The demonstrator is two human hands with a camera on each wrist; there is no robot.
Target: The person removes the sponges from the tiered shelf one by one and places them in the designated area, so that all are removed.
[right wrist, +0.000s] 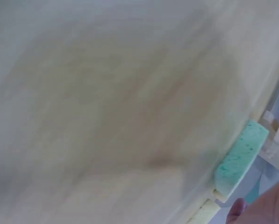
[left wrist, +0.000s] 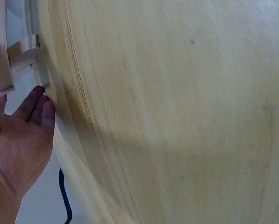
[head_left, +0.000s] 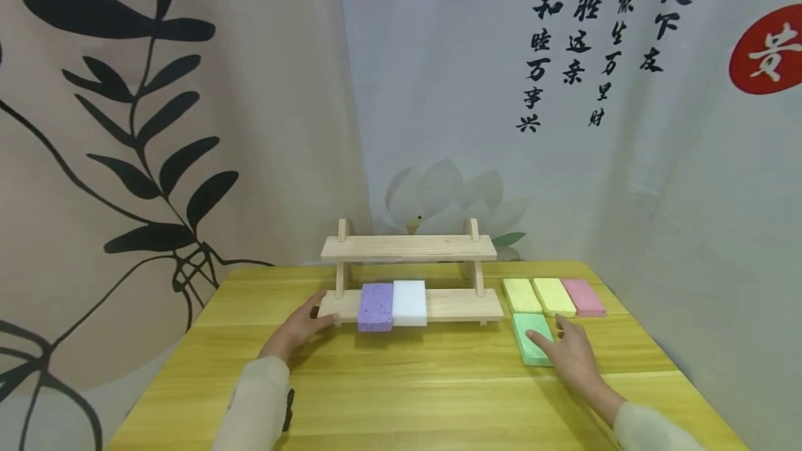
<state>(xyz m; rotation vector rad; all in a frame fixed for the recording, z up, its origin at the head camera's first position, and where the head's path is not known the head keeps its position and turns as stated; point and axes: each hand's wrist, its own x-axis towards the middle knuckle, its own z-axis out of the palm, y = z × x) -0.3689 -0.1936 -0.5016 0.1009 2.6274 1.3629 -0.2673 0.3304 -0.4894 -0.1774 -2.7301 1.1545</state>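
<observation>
head: forward-down, farther | wrists: close | shared: head–left rack (head_left: pixel 409 248), head–right green block (right wrist: pixel 242 156)

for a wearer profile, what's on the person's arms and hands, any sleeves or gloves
The left hand and right hand wear no gloves. The left sleeve and right sleeve are pale cream, ending short of the hands. A small dark item shows beside the left sleeve, too unclear to name.
</observation>
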